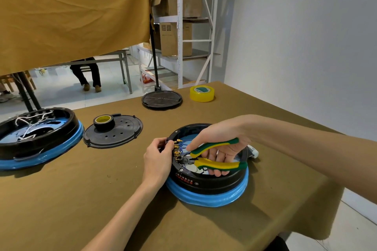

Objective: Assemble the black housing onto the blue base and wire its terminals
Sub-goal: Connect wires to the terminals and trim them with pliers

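The black housing [206, 184] is seated on the blue base [212, 197] at the lower centre of the frame, on the olive-covered desk [102, 189]. A row of brass terminals [177, 149] with thin blue wires [184, 144] is seen inside the housing's left wall. The left hand [158, 160] is pressed against the outside of that wall, its fingers curled over the rim beside the terminals; whether a wire is pinched there cannot be told. A pair of green-and-yellow pliers [216, 154] is grasped in the clenched grip of the right hand [218, 142], with the handles spread and the dark nose set down among the lowest terminals.

At the left edge of the frame, a second black housing on a blue base [38, 138] is seen with white wires inside. Just right of it a black perforated cover [120, 131] is laid flat, with a black tape roll [103, 122] resting on it. Further back, a round black grille [162, 99] and a yellow tape roll [202, 93] are set near the desk's far edge.
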`<action>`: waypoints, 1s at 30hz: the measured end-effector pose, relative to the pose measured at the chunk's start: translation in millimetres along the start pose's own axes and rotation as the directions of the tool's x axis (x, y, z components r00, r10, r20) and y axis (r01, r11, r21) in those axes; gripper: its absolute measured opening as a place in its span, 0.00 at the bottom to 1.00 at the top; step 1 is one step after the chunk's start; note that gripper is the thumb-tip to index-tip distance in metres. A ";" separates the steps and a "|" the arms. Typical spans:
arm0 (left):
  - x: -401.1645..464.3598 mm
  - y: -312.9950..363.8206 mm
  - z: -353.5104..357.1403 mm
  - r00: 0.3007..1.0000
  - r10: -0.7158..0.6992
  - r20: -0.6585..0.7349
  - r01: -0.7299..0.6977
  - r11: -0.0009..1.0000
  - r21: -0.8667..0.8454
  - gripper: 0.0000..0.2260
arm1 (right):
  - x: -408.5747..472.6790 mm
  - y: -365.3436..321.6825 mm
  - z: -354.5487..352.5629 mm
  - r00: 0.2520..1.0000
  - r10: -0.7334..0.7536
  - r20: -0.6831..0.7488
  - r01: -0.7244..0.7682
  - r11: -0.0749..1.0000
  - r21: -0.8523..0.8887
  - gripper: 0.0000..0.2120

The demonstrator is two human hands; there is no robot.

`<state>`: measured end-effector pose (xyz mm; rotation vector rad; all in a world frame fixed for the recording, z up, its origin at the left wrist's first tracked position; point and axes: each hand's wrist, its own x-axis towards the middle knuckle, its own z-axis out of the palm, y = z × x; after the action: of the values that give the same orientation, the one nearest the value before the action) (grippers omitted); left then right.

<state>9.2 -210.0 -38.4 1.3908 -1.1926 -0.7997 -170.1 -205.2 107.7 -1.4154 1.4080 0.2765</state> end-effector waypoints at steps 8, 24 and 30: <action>-1.0 0.8 -0.3 1.000 0.014 0.003 -0.014 1.000 0.000 0.06 | -1.5 1.6 -1.7 0.999 -0.015 -0.036 0.014 1.000 -0.021 0.25; -4.1 3.4 -1.6 1.000 0.030 0.009 -0.029 0.999 -0.012 0.07 | 10.7 11.3 -11.2 0.990 -0.133 -0.038 0.128 0.986 -0.111 0.27; -4.4 3.9 -1.3 1.000 0.025 0.011 -0.025 0.999 -0.038 0.06 | 25.4 22.6 -23.4 0.961 -0.277 -0.020 0.268 0.945 -0.187 0.35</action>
<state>8.4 -205.0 -35.1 1.3393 -1.1955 -0.8099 -193.2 -231.8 86.4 -1.7578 1.2279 0.1987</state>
